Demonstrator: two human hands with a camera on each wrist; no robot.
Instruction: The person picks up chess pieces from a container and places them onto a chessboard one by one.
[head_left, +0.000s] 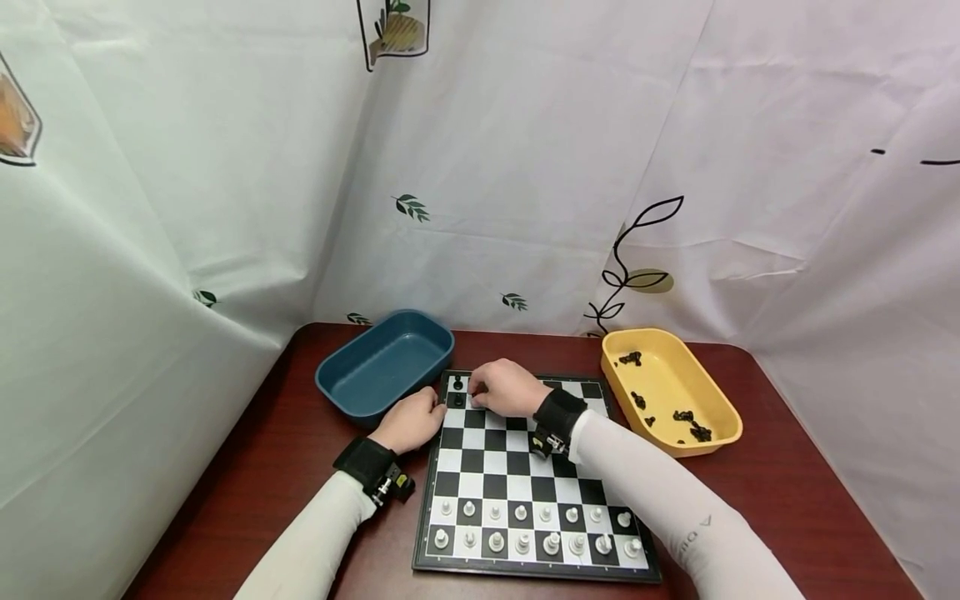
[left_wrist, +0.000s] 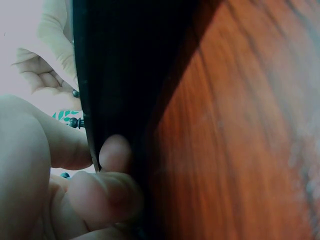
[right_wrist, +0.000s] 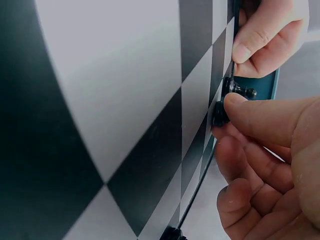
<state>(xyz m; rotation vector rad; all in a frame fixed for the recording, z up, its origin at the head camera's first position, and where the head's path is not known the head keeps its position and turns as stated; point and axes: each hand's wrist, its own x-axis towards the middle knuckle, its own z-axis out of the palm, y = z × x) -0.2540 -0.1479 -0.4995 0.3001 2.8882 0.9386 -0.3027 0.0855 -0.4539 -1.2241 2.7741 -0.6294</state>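
A black-and-white chessboard [head_left: 517,467] lies on the dark red table [head_left: 247,467]. White pieces [head_left: 525,529] fill its two nearest rows. Two black pieces [head_left: 457,392] stand at the far left corner. My right hand [head_left: 480,398] reaches over that corner and pinches a black piece [right_wrist: 219,115] between thumb and fingers, right beside another black piece [right_wrist: 239,90]. My left hand [head_left: 411,421] grips the board's left edge [left_wrist: 115,75] near the same corner, with its fingers [left_wrist: 117,150] curled round the rim.
An empty blue tray [head_left: 382,362] stands just left of the board's far corner, behind my left hand. A yellow tray [head_left: 731,412] with several black pieces [head_left: 690,425] stands to the board's right. White patterned curtains enclose the table.
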